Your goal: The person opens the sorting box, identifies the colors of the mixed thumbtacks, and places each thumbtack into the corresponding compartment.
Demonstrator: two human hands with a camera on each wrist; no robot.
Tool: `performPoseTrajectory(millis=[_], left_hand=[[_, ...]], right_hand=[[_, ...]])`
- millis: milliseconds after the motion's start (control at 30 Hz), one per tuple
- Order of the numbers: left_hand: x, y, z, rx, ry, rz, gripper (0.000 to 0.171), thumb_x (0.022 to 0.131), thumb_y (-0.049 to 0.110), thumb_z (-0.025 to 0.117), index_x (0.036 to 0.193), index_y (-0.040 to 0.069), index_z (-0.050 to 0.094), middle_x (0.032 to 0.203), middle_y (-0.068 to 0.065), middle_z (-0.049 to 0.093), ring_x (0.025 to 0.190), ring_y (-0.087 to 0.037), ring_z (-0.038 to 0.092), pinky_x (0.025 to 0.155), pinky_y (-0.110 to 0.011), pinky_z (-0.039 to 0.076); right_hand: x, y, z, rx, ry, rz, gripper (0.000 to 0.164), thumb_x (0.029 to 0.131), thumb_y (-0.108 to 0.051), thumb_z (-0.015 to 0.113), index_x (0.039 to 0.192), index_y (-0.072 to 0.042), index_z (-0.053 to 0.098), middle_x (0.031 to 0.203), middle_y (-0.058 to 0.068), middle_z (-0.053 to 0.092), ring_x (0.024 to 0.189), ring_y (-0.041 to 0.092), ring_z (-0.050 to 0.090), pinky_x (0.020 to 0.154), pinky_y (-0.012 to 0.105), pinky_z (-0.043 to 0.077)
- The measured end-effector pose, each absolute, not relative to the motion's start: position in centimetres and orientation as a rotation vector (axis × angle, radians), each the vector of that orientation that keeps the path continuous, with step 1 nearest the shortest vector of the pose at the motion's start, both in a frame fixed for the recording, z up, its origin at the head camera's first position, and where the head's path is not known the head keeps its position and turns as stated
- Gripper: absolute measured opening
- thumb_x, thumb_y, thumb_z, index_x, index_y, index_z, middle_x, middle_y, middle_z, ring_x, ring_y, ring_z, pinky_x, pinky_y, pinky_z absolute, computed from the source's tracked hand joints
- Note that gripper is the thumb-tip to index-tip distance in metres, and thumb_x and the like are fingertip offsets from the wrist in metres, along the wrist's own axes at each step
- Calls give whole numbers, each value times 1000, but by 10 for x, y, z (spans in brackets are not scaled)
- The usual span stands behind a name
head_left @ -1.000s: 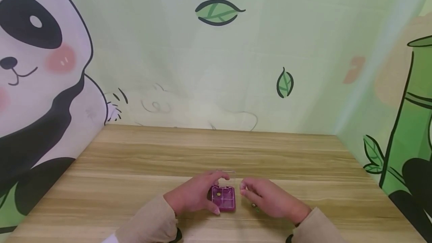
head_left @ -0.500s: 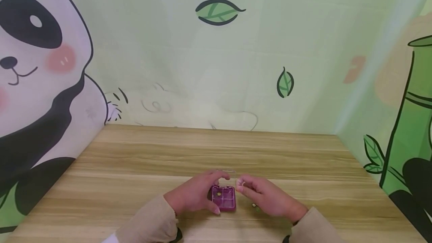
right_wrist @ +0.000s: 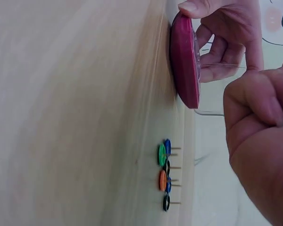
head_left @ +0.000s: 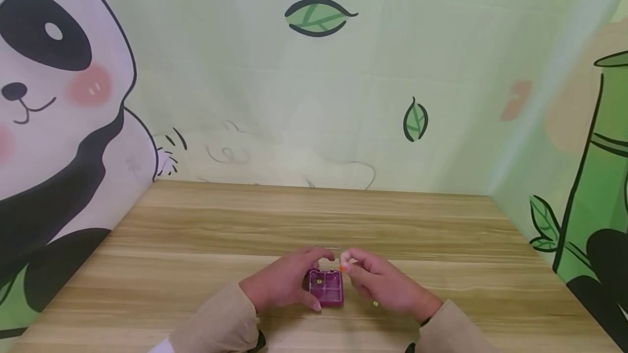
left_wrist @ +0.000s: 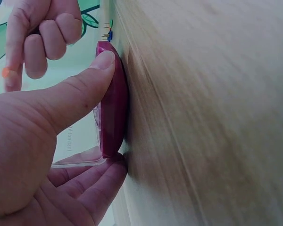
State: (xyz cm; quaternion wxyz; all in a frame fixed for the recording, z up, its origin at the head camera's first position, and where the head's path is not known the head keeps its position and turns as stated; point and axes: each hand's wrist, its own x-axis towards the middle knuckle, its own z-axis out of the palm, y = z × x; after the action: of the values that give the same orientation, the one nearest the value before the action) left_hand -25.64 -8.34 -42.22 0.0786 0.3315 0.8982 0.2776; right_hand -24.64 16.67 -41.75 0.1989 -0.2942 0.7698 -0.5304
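My left hand grips a small purple case by its left side, thumb at the front and fingers at the back. The case has four compartments, and its clear lid stands raised at the back. A small yellow round piece lies in the back-left compartment. My right hand pinches an orange thumbtack between thumb and forefinger, at the case's back-right corner and above it; its other fingers are curled in. In the left wrist view, the thumbtack's orange head shows at the fingertips.
Several thumbtacks with green, orange, blue and black heads lie pins up on the wooden table, right of the case. In the head view my right hand mostly covers them. A cloth backdrop with printed leaves rises behind the table.
My right hand has moved left and slightly away from me, up to the case's back-right corner, and the orange thumbtack now shows. My left hand and the case have stayed put.
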Motion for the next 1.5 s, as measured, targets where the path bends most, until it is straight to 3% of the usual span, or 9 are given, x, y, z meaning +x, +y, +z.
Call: performPoseTrajectory(millis=[133,367,733,1100,1500], left_hand=[[-257,-83,-422,990,2684,839,88,71,28,95,146,22,49,137,-8,64,117,-23,65,107,-46,52],[-258,-83,-423,983,2679,844,88,71,29,95,145,23,49,130,-7,66,114,-21,65,104,-44,53],[-257,-81,-422,977,2678,835,88,72,29,95,146,21,48,133,-7,64,115,-21,65,104,-44,53],[-257,-81,-422,989,2693,820,87,71,29,95,145,23,49,131,-5,65,113,-19,65,104,-44,53],[-258,-82,-424,1007,2711,817,86,70,31,95,143,23,49,121,-3,66,106,-17,64,98,-39,54]], right_hand=[[-248,166,-419,-833,1977,-1596,36,113,-30,39,109,6,40,64,-5,34,53,6,34,49,20,31],[-247,165,-422,-811,1560,-1810,16,114,-21,38,103,-14,46,65,-8,28,56,5,29,52,20,23],[-241,160,-422,-879,1112,-1994,32,113,-11,32,103,-20,61,72,-9,31,59,9,22,53,23,17],[-236,153,-424,-930,955,-2027,38,114,-13,28,84,-23,50,75,-8,28,61,9,20,56,22,15],[-223,143,-416,-940,858,-2113,35,114,-18,32,85,-23,51,76,-7,27,61,7,21,57,21,14]])
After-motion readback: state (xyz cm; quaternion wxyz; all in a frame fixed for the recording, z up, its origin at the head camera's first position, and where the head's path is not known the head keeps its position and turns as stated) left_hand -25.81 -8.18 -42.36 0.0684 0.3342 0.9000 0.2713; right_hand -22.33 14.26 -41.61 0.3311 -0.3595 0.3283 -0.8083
